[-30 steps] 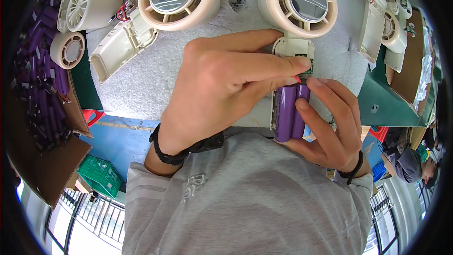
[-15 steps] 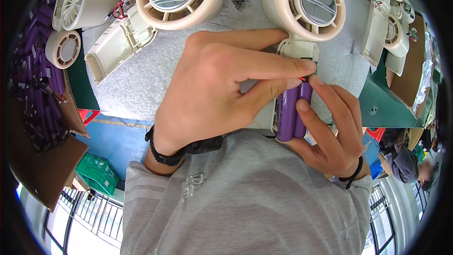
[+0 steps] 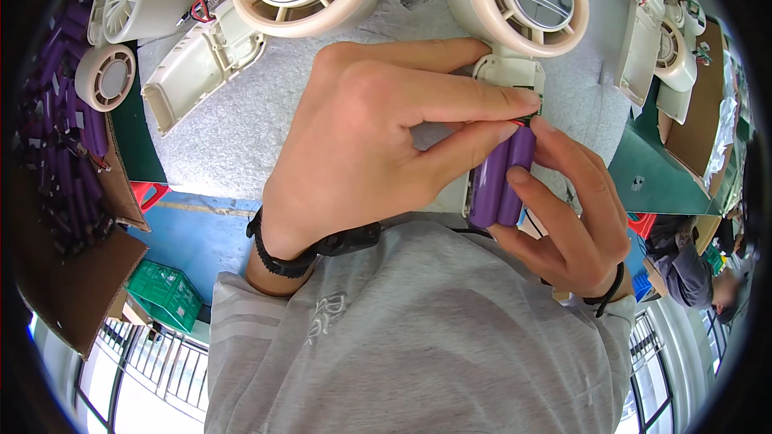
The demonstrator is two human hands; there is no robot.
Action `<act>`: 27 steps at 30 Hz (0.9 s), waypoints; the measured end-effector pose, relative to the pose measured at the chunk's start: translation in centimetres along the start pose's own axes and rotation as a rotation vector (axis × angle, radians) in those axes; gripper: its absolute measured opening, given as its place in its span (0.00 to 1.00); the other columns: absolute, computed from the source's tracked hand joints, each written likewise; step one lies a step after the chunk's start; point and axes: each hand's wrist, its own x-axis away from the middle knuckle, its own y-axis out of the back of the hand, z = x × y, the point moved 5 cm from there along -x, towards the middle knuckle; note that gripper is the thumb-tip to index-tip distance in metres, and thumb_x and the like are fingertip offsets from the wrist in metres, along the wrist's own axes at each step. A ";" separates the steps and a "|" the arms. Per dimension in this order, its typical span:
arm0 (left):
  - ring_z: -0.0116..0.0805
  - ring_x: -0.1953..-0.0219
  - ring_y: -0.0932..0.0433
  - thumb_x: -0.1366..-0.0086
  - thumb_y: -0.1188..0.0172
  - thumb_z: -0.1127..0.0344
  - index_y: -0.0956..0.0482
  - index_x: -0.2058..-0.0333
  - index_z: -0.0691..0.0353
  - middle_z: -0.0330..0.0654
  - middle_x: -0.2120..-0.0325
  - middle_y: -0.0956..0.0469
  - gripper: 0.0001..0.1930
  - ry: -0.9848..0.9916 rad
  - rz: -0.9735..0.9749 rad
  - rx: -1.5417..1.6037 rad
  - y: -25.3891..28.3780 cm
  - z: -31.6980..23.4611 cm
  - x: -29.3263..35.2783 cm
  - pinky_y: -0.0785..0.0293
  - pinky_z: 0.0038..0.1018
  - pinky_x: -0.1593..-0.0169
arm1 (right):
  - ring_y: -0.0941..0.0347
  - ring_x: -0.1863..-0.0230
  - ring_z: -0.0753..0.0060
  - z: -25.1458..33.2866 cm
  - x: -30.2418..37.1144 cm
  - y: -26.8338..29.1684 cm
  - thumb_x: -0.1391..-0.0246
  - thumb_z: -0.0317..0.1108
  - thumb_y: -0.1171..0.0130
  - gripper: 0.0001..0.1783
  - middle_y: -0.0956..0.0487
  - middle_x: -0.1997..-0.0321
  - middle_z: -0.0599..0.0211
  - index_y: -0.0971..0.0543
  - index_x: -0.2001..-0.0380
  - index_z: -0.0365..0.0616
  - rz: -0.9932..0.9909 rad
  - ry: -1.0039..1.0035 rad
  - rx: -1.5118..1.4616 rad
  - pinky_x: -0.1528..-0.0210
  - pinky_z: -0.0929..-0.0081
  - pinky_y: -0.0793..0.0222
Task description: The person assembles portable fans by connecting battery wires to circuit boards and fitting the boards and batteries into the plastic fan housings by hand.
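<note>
A cream handheld fan [image 3: 458,0] lies with its round head away from me and its opened handle shell [image 3: 508,72] toward me. Two purple cylindrical batteries [image 3: 489,185], side by side, lie over the handle and hide much of it. My left hand [image 3: 370,128] reaches across from the left, thumb and index finger pinched at a short red wire [image 3: 520,122] by the batteries' far end. Its other fingers extend behind, to the fan's neck. My right hand [image 3: 575,217] grips the batteries from the right, fingertips along their side and far end.
Another fan [image 3: 366,0] and an opened handle shell [image 3: 201,72] lie at left on the grey mat [image 3: 217,153]. A cardboard box of purple batteries [image 3: 68,145] stands far left. More fan parts [image 3: 643,48] and a box [image 3: 696,128] are at right. A green crate [image 3: 165,293] sits below.
The batteries have tilted slightly, their near ends shifting a little left and toward the far side. My right hand has shifted slightly right. My left hand keeps its pinch.
</note>
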 end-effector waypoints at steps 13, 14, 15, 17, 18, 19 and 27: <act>0.39 0.59 0.17 0.65 0.24 0.74 0.17 0.58 0.65 0.54 0.55 0.20 0.29 0.036 0.055 0.032 0.1 0.2 -0.1 0.20 0.25 0.60 | 0.23 0.52 0.50 -0.4 -0.3 0.0 0.68 0.21 0.26 0.35 0.34 0.43 0.36 0.28 0.52 0.30 -0.012 -0.217 -0.197 0.63 0.69 0.16; 0.39 0.59 0.17 0.66 0.24 0.73 0.17 0.57 0.64 0.54 0.54 0.21 0.29 0.057 0.067 0.033 0.1 0.2 -0.1 0.20 0.25 0.59 | 0.23 0.52 0.50 -0.5 -0.5 0.0 0.68 0.19 0.27 0.37 0.35 0.43 0.39 0.30 0.50 0.32 0.018 -0.233 -0.217 0.62 0.69 0.16; 0.39 0.58 0.17 0.66 0.23 0.73 0.17 0.57 0.64 0.54 0.53 0.21 0.30 0.077 0.079 0.034 0.1 0.2 -0.1 0.20 0.25 0.59 | 0.23 0.52 0.51 -0.6 -0.6 -0.1 0.68 0.18 0.27 0.40 0.36 0.43 0.41 0.32 0.47 0.34 0.047 -0.249 -0.238 0.62 0.69 0.16; 0.39 0.58 0.17 0.67 0.23 0.72 0.17 0.57 0.64 0.54 0.52 0.22 0.31 0.097 0.092 0.036 0.0 0.2 -0.1 0.20 0.25 0.58 | 0.23 0.52 0.52 -0.5 -0.9 0.0 0.68 0.16 0.28 0.42 0.36 0.42 0.44 0.34 0.45 0.35 0.077 -0.266 -0.258 0.62 0.69 0.16; 0.39 0.58 0.17 0.67 0.23 0.73 0.17 0.57 0.64 0.53 0.52 0.22 0.30 0.092 0.078 0.047 0.0 0.2 -0.1 0.20 0.25 0.58 | 0.23 0.52 0.54 -0.6 -1.0 0.0 0.69 0.16 0.29 0.43 0.37 0.42 0.46 0.34 0.44 0.36 0.088 -0.313 -0.273 0.61 0.69 0.17; 0.39 0.58 0.17 0.66 0.23 0.73 0.17 0.57 0.64 0.53 0.52 0.22 0.30 0.087 0.065 0.057 0.0 0.2 -0.1 0.20 0.25 0.58 | 0.23 0.53 0.55 -0.5 -1.1 -0.1 0.69 0.15 0.29 0.43 0.38 0.42 0.48 0.35 0.44 0.37 0.100 -0.360 -0.288 0.60 0.69 0.17; 0.36 0.61 0.17 0.64 0.25 0.78 0.17 0.58 0.63 0.50 0.56 0.20 0.28 0.142 0.030 0.095 -0.1 0.2 0.0 0.20 0.25 0.60 | 0.23 0.55 0.60 -0.4 -1.9 -0.5 0.71 0.15 0.29 0.45 0.39 0.42 0.53 0.34 0.44 0.41 0.144 -0.466 -0.237 0.60 0.71 0.18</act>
